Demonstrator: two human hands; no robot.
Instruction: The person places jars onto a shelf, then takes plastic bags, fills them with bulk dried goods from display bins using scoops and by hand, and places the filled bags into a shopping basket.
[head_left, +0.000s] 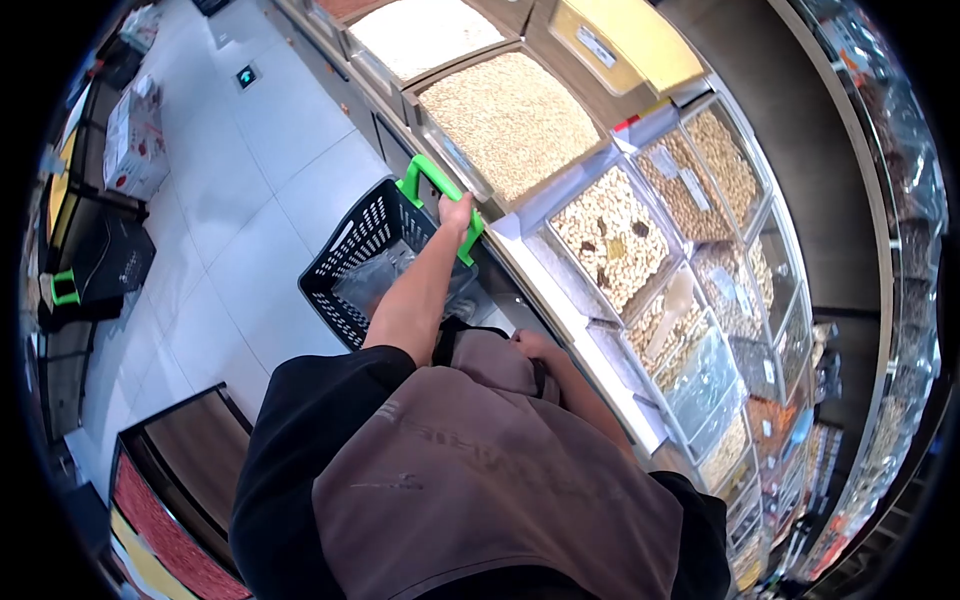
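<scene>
My left hand (pixel 457 212) is closed round the green handle (pixel 433 180) of a dark plastic shopping basket (pixel 345 235). The basket hangs beside the display counter, and clear plastic bags (pixel 372 283) lie inside it. My left forearm crosses over the basket's right part. My right hand (pixel 533 345) is held close to my body, at the front of the brown and black clothing, near the counter edge. Its fingers are curled in, and whatever they hold, if anything, is hidden.
Bins of pale grain (pixel 510 120) and nuts (pixel 610 235) line the counter on the right, some under clear lids. Tiled floor (pixel 240 250) runs along the left. White boxes (pixel 135 145) and another dark basket (pixel 110 255) stand at the far left.
</scene>
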